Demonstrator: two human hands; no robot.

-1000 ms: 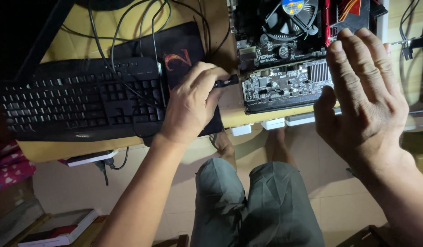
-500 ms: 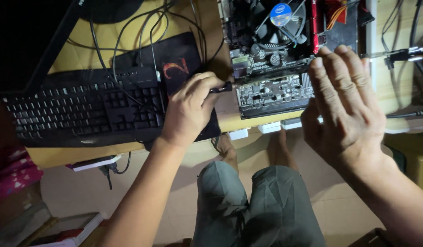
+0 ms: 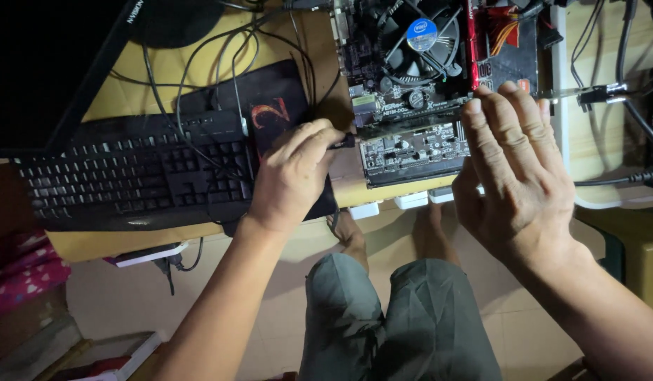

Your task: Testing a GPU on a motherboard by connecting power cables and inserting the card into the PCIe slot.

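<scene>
keyboard [image 3: 129, 173]: left of the motherboard [image 3: 418, 106]
mouse pad [image 3: 280, 120]: between keyboard and motherboard
fan [image 3: 421, 39]: on the motherboard

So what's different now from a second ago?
The right hand slid left, its open fingers now over the motherboard's right edge. The left hand kept pinching the small black tool against the board's left side. Keyboard and mouse pad stayed put.

Monitor screen [image 3: 37, 70]: top left corner of the view, on the desk [image 3: 164, 70] behind the keyboard; dark, unlit, black bezel; only a slanted part is visible. Round sticker [image 3: 419, 34]: centred on the cooling fan hub, top centre; blue with a white margin. No packages or signs are visible.
</scene>
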